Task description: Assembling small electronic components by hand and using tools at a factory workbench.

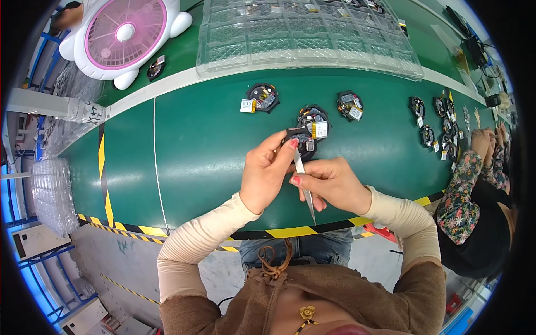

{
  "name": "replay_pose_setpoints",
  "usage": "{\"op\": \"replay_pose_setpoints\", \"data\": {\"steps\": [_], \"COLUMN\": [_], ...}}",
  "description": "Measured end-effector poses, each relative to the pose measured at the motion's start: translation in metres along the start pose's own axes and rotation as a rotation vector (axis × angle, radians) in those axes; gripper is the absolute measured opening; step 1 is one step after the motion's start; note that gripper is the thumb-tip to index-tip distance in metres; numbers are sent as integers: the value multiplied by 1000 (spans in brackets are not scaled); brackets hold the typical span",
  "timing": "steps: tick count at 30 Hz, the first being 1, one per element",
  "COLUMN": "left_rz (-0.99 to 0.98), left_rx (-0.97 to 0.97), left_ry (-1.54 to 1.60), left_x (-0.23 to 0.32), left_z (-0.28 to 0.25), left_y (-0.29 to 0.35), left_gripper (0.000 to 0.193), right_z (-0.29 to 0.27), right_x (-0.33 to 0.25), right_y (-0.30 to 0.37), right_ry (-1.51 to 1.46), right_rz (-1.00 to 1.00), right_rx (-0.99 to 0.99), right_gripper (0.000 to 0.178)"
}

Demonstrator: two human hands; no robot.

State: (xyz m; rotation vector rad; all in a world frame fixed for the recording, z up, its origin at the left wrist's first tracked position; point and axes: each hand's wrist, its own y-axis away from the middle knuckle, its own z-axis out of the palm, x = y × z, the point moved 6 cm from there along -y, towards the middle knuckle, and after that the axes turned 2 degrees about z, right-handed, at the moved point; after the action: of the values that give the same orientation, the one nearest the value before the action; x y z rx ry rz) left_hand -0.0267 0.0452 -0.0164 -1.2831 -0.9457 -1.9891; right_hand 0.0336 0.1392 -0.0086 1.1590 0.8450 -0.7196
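The brown top (346, 296) lies nearest; beyond it, the left hand (262, 172) grips a round black module (305, 146), thumb on its face, apparently to steady it. The right hand (338, 183) pinches a slim metal tool (305, 183), point toward the body. Ahead of both hands, another module (263, 97) rests on the desk (206, 145), seemingly within reach.

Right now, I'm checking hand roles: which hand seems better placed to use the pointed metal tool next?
Probably the right hand: it grips the pointed metal tool, while the left hand holds a round black module. The tool's narrow end points away from that module, so it would likely need turning.
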Motion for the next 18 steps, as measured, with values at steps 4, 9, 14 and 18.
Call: {"op": "replay_pose_setpoints", "data": {"steps": [4, 9, 14, 18], "left_rz": [71, -33, -114, -94], "left_rx": [86, -106, -251, -260], "left_ry": [177, 59, 98, 44], "left_x": [4, 5, 1, 1], "left_z": [-6, 12, 17, 17], "left_y": [-4, -1, 6, 4], "left_gripper": [26, 27, 37, 35], "right_z": [-14, -34, -71, -148], "right_x": [-16, -48, -66, -72], "right_y": [3, 19, 27, 45], "right_ry": [241, 571, 482, 849], "right_rz": [-161, -748, -737, -633], "right_rx": [69, 487, 691, 1070], "right_gripper": [12, 16, 19, 18]}}
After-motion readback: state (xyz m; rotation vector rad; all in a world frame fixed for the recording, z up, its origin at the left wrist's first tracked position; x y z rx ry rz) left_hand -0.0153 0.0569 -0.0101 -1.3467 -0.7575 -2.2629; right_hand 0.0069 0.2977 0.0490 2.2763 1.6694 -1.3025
